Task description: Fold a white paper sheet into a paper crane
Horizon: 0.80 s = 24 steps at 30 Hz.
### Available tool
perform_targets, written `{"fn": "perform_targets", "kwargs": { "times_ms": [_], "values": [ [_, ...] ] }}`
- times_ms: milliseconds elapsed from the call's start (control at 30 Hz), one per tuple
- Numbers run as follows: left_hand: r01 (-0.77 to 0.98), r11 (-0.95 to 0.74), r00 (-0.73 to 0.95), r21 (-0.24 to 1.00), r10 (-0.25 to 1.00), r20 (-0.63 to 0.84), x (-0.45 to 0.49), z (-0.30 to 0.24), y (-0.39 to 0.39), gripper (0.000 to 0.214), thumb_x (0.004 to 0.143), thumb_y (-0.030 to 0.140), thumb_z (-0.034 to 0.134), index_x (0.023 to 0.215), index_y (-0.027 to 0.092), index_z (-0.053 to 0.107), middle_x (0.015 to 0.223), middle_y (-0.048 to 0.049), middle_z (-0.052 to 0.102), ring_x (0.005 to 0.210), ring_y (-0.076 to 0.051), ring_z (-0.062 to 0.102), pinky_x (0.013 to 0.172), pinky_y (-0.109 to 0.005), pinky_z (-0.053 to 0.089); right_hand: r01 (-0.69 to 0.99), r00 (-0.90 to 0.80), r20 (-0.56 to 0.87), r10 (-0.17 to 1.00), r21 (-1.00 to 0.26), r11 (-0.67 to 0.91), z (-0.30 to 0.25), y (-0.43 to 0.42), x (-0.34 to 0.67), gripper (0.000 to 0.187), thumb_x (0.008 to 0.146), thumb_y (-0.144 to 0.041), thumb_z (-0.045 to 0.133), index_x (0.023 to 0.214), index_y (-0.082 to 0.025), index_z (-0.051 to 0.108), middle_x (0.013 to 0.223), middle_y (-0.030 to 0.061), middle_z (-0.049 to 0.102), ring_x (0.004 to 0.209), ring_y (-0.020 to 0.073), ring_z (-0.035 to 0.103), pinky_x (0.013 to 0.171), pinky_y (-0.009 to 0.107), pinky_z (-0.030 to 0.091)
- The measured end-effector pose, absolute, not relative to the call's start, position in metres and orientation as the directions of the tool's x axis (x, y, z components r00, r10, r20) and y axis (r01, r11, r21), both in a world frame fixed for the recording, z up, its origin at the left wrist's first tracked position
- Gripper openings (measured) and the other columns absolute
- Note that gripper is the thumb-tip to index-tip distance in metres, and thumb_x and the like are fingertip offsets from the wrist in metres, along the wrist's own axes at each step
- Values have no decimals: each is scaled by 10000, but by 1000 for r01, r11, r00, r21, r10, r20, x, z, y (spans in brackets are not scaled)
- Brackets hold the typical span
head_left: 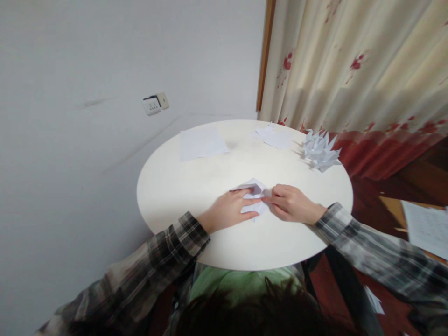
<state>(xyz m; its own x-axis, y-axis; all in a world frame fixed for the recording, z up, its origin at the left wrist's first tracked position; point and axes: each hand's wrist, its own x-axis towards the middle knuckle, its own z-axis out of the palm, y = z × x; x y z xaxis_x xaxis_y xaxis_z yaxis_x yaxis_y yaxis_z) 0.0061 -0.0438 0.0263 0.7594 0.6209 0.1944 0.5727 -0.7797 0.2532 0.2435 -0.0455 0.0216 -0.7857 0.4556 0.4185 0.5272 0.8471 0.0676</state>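
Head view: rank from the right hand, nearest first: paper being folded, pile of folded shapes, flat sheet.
1. paper being folded: touching the right hand, centre.
2. pile of folded shapes: far right.
3. flat sheet: far left.

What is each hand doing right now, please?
Left hand: open, fingers pressed flat on the folded paper.
Right hand: fingers pinched shut on the folded paper's edge.

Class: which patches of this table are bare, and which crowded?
Bare: left side of the table, between flat sheet and left hand; near edge below right hand. Crowded: far right by the paper pile; centre, around the folded paper.
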Motion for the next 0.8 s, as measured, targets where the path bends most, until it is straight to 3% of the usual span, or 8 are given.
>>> {"fn": "perform_targets", "kwargs": {
  "times_ms": [267, 500, 800],
  "values": [
    [586, -779, 764, 222, 623, 169, 7, 27, -44, 423, 878, 439, 496, 1275, 293, 496, 1341, -47, 462, 1237, -218, 427, 1027, -351, 344, 510, -807, 413, 422, 127, 851, 23, -49, 244, 245, 849, -184, 454, 992, -142, 649, 705, 47, 499, 660, 158, 438, 606, 289, 362],
    [578, -784, 770, 224, 616, 169, 7, 26, -43, 439, 875, 453, 497, 1279, 282, 494, 1347, -55, 456, 1241, -225, 421, 1031, -362, 341, 484, -811, 380, 445, 8, 875, 22, -49, 243, 279, 832, -149, 450, 1046, -131, 629, 747, 55, 519, 691, 156, 458, 613, 274, 379],
    [584, -785, 772, 209, 616, 155, 7, 28, -44, 469, 880, 501, 458, 1280, 258, 497, 1370, -58, 437, 1235, -242, 427, 1038, -375, 333, 333, -860, 368, 353, -118, 935, 24, -61, 234, 304, 791, -102, 449, 1027, -150, 636, 713, 31, 492, 659, 142, 435, 630, 267, 382]
  ]
}}
